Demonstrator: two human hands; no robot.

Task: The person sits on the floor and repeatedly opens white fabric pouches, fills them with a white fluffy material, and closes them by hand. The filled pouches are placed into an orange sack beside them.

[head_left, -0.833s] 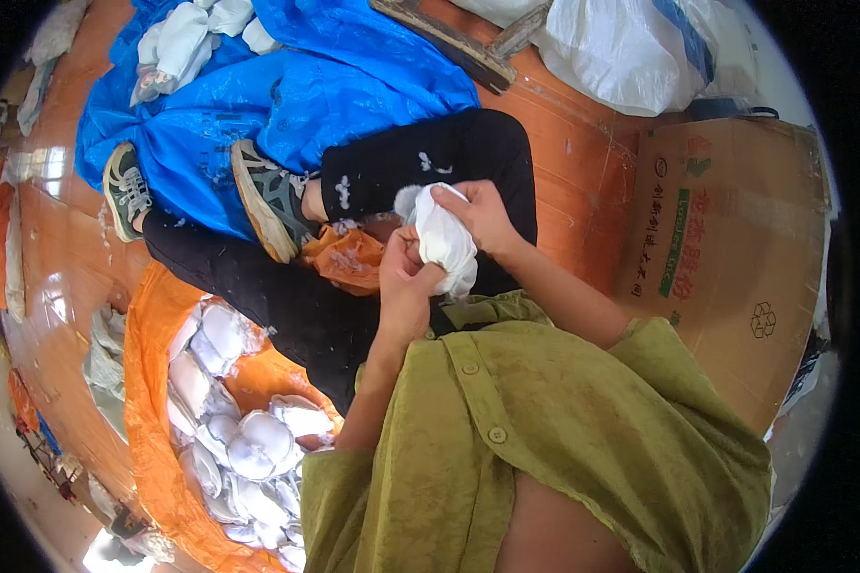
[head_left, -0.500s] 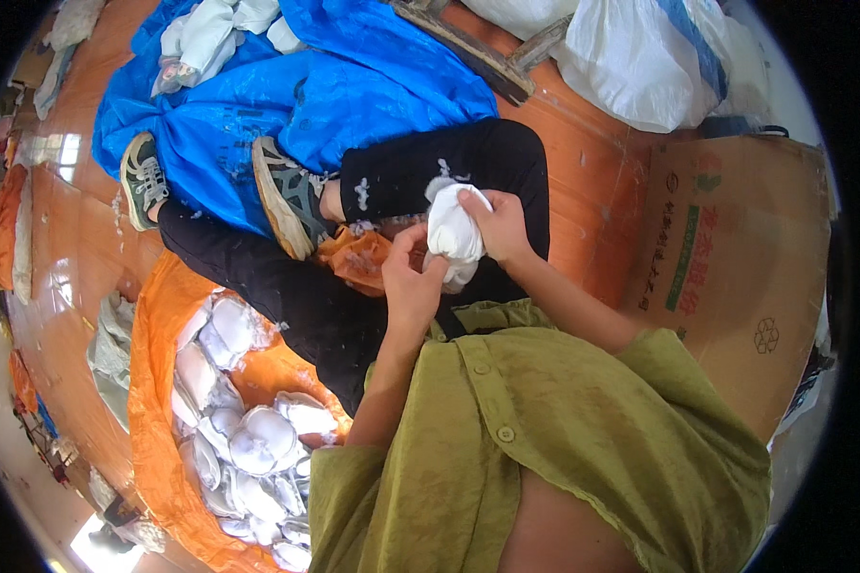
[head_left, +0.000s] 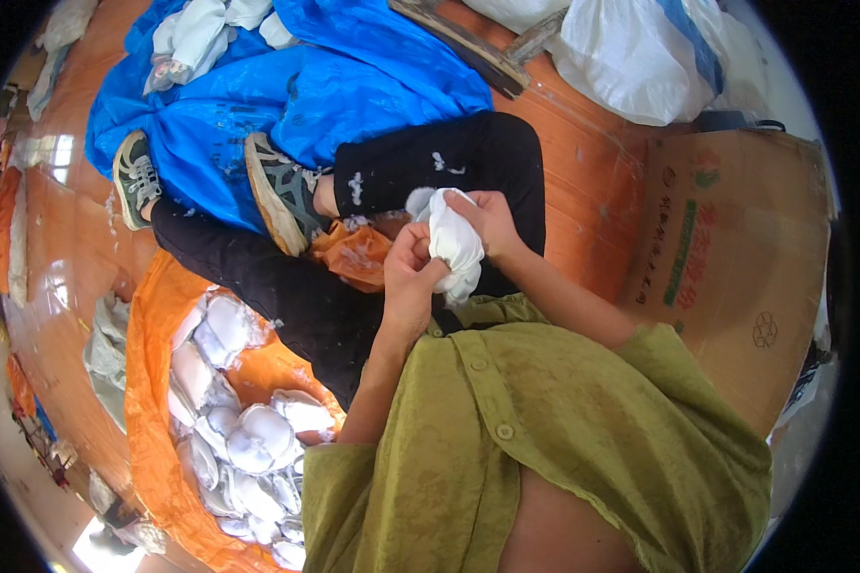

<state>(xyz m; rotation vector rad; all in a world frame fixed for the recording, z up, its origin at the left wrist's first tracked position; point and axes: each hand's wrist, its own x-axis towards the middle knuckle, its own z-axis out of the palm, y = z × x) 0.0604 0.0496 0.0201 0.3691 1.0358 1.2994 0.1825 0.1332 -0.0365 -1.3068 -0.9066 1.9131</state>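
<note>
A padded white cloth piece [head_left: 456, 239] is held over my lap between both hands. My left hand [head_left: 413, 272] pinches its lower left side with bent fingers and thumb. At its upper end, my right hand [head_left: 489, 222] grips the fabric, thumb on top. A greyish-white fluffy tuft [head_left: 419, 201] shows beside the cloth's upper left edge, partly behind it. Just left of my hands, an orange plastic bag [head_left: 355, 256] with bits of white fluff lies between my legs. The far side of the cloth piece is hidden.
An orange sheet [head_left: 153, 382] at my left holds several white rounded pads [head_left: 260, 439]. Ahead spreads a blue plastic sheet [head_left: 354, 91] with white stuffed pieces [head_left: 189, 43]. A cardboard box [head_left: 726, 267] stands right, near white sacks [head_left: 631, 62] and a wooden stool [head_left: 468, 43].
My right hand has shifted slightly left and bent over the cloth's upper end. The cloth piece has turned a little, and more of the fluffy tuft shows at its left.
</note>
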